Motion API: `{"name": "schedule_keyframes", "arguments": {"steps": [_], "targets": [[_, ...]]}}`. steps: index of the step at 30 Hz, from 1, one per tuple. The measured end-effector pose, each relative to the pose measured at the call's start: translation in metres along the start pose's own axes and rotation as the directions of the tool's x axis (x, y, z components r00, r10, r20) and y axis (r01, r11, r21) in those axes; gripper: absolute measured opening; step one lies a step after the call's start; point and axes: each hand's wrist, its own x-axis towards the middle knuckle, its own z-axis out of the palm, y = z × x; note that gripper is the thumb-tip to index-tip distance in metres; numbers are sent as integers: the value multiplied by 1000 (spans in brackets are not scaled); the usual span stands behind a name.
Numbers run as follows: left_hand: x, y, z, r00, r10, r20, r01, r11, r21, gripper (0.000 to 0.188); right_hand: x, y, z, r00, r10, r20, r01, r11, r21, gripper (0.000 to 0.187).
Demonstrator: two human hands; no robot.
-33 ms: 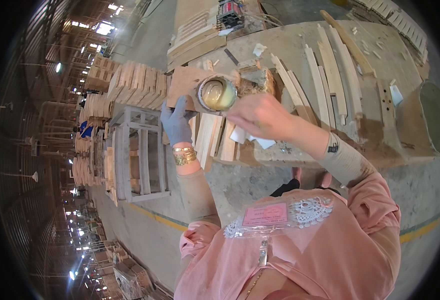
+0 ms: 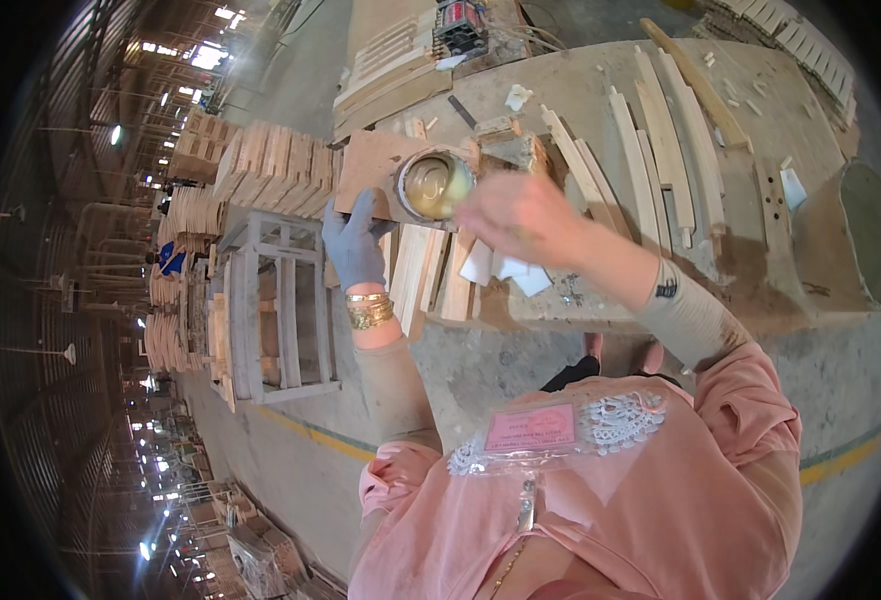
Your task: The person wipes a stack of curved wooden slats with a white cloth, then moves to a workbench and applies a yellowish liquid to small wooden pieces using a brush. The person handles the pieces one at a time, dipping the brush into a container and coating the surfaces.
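My left hand [image 2: 358, 238], in a grey glove, grips the near left edge of a flat brown board [image 2: 368, 165]. A round pot [image 2: 404, 187] sits at the board's right part, with a yellowish, glossy liquid [image 2: 427, 190] inside. My bare right hand [image 2: 521, 215] is just right of the pot's rim, slightly blurred, its fingers curled together. What they hold, if anything, is hidden. Beneath and beside the hands lie pale wooden strips [image 2: 421, 265] and white paper pieces [image 2: 523, 277] on the worktable [image 2: 601, 290].
Long wooden rails [image 2: 696, 150] lie across the table's right side. A crusted block [image 2: 516, 150] stands behind my right hand. A grey frame rack [image 2: 286, 310] and stacked wooden parts [image 2: 276, 170] are to the left. A large round container [image 2: 866, 235] stands far right.
My right hand has shifted slightly right, away from the pot's middle. The liquid's surface in the pot looks different. My left hand and the board have stayed in place.
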Motion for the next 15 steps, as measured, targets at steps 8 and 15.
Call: {"name": "schedule_keyframes", "arguments": {"steps": [8, 15], "targets": [[13, -6, 6, 998, -18, 66, 18, 1000, -4, 30, 11, 10, -12, 928, 373, -2, -370, 920, 131, 17], [21, -9, 10, 993, -66, 100, 64, 998, 22, 31, 14, 17, -7, 947, 320, -18, -310, 930, 196, 17]]}}
